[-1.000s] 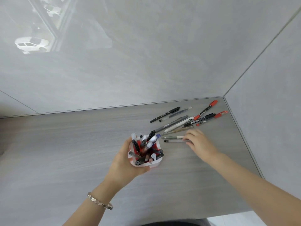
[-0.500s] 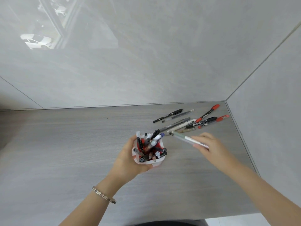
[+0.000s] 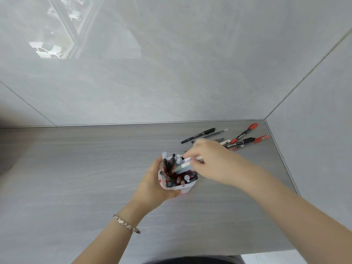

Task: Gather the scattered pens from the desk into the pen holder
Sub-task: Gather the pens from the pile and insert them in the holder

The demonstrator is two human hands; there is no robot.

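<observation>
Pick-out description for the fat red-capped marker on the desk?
Go to the desk's far right corner and find the loose pens lying there. The marker lies farthest back in that group: black barrel, red at both ends, fatter than the slim red-capped pen just in front of it.

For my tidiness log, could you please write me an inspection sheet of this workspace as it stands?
Surface: grey wood-grain desk, set into a corner.
Job's things: pen holder, crowded with pens; loose pens grouped near the far right corner.
Clutter: nothing seen.
Hands: left hand grips the pen holder; right hand holds pale pens over its mouth, blurred.
Cables: nothing seen.
Surroundings: glossy grey walls; bracelet on the left wrist.
</observation>
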